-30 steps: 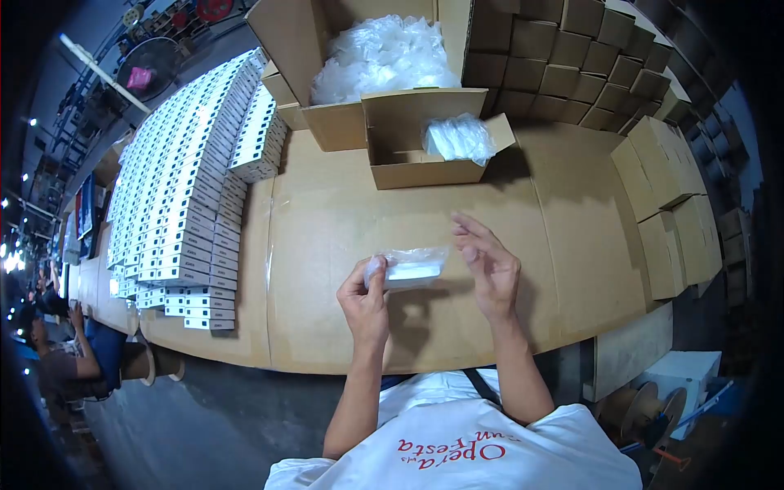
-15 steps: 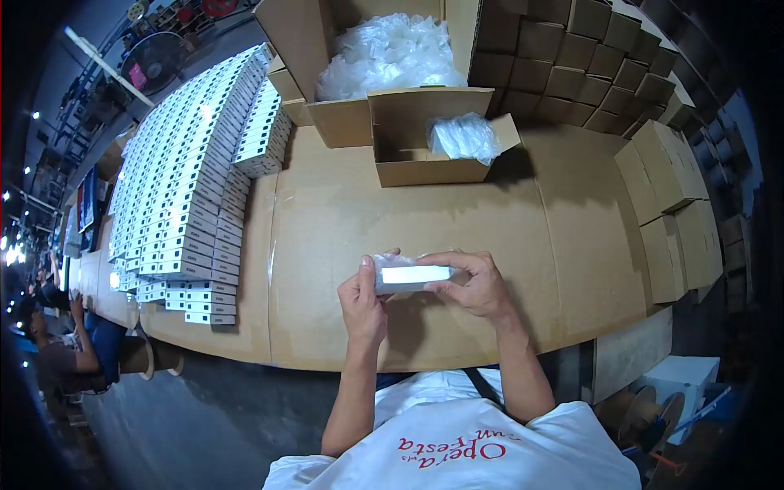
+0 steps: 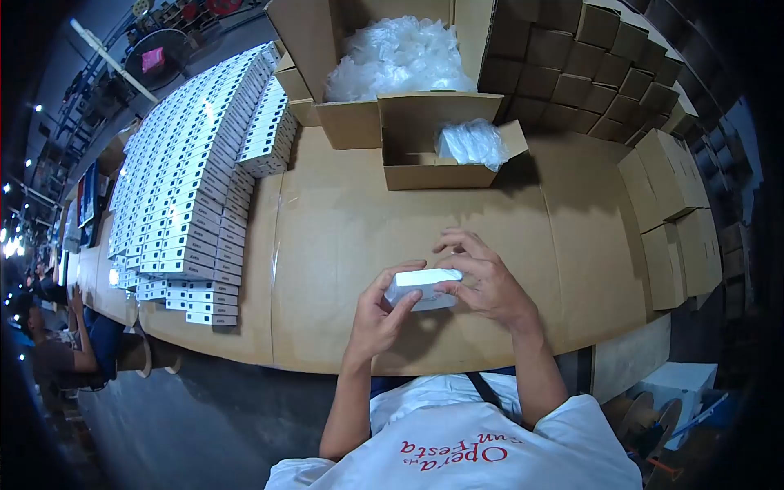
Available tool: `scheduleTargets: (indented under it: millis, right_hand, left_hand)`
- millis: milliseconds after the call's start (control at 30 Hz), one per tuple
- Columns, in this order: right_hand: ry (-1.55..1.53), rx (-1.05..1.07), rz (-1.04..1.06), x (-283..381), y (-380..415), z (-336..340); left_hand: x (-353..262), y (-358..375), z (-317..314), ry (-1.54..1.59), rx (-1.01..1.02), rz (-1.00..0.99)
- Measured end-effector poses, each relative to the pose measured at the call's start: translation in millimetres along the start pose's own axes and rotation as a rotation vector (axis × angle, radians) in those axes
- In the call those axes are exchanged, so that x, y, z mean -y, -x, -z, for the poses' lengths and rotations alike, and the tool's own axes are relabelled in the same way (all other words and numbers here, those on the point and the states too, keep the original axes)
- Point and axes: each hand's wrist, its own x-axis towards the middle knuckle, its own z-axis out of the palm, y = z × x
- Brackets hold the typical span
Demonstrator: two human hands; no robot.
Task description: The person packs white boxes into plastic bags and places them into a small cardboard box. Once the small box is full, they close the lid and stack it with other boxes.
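A small white box (image 3: pixel 426 280), apparently in clear plastic wrap, is held above the cardboard-covered table in front of my body. My left hand (image 3: pixel 382 312) grips its left end, with the thumb across the near face. At the right end my right hand (image 3: pixel 483 282) pinches the box between thumb and fingers, some fingers raised and curled over the far side. Beyond my hands stands an open cardboard carton (image 3: pixel 441 177) with bundled bubble-wrapped packs (image 3: pixel 472 143) at its right side.
Stacked small white boxes (image 3: pixel 184 180) fill the table's left side. A large carton of clear plastic bags (image 3: pixel 400 57) stands at the back. Brown cartons (image 3: pixel 572 65) are piled at back right, with more cartons (image 3: pixel 674 220) at the right edge. A seated person (image 3: pixel 73 343) is far left.
The white box has turned, and its broad near face shows more. My left thumb has moved onto that face. My right fingers have lifted and spread a little.
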Motion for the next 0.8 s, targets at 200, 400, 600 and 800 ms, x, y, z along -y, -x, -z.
scheduleTargets:
  millis: [200, 400, 600, 800]
  right_hand:
    - [0.071, 0.076, 0.007, 17, -4, 11]
    - [-0.012, 0.301, -0.082, 20, -22, 24]
    - [-0.33, -0.408, -0.104, -31, -59, 19]
    - [0.328, -0.666, 0.012, -59, -99, 0]
  left_hand:
    - [-1, -2, 16, -0.064, 0.019, 0.148]
    - [-17, -23, 37, -0.155, 0.154, -0.017]
    - [-26, -64, 110, -0.399, -0.252, -0.336]
    - [-38, -103, 200, -1.252, -0.426, -0.42]
